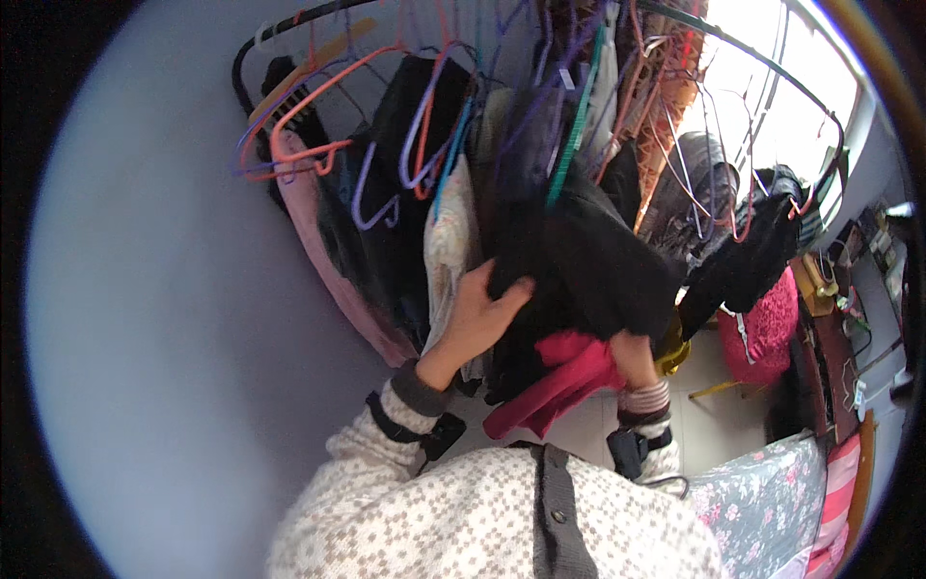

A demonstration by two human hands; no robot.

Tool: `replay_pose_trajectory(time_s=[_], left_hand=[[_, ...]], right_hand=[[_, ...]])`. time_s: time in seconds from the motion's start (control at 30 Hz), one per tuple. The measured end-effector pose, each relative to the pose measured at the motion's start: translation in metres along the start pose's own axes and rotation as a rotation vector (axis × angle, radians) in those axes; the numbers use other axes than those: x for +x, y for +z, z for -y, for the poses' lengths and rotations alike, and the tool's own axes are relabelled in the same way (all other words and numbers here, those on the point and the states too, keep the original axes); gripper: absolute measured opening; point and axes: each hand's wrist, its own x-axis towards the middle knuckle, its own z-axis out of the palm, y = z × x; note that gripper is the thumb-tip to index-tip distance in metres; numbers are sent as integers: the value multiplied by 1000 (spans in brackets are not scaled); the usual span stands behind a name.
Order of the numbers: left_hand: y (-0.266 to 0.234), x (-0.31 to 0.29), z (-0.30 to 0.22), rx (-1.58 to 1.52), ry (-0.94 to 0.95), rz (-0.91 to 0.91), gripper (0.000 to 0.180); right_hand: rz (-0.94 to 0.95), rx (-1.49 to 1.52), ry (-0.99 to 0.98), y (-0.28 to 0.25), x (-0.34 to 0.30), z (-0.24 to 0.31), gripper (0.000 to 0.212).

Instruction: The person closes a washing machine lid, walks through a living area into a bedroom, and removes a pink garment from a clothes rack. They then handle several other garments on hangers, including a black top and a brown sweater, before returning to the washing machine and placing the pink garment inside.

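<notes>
A black garment point(588, 261) hangs on a green hanger point(574, 135) from a crowded clothes rail point(733, 43). My left hand point(477, 314) grips its left edge, fingers curled into the cloth. My right hand point(632, 352) is partly hidden under the garment's lower right side and holds it there, against a red garment point(564, 381) that droops below. Both forearms wear a patterned knit sleeve and a black wrist strap.
Many wire and plastic hangers in orange, purple and blue crowd the rail. A pink garment point(323, 251) and a cream one point(449, 241) hang to the left. A plain wall point(164, 289) is at left. A pink bag point(767, 323), a cluttered shelf and a floral bedcover point(772, 502) lie at right.
</notes>
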Motion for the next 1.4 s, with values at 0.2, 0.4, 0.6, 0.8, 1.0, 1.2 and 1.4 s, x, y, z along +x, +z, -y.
replay_pose_trajectory(time_s=[0.2, 0.4, 0.6, 0.8, 1.0, 1.2, 1.4], left_hand=[[-4, -48, 92, 408, 27, -84, 37], [-3, -126, 192, 573, -367, 48, 60], [-20, -92, 144, 846, -157, 6, 58], [20, -14, 14, 679, 14, -167, 52], [53, 56, -27, 636, 93, -264, 50], [40, 69, -10, 412, 281, -425, 36], [2, 55, -49, -384, 50, -492, 30]], right_hand=[[-101, 1339, 382, -90, 117, -19, 37], [560, 1826, 267, -105, 148, -9, 75], [604, 1627, 477, -46, 78, 19, 80], [740, 1563, 520, -33, 41, 25, 85], [674, 1603, 544, -36, 44, 13, 60], [250, 1604, 640, -36, 65, -26, 30], [262, 1630, 534, -37, 98, -30, 29]])
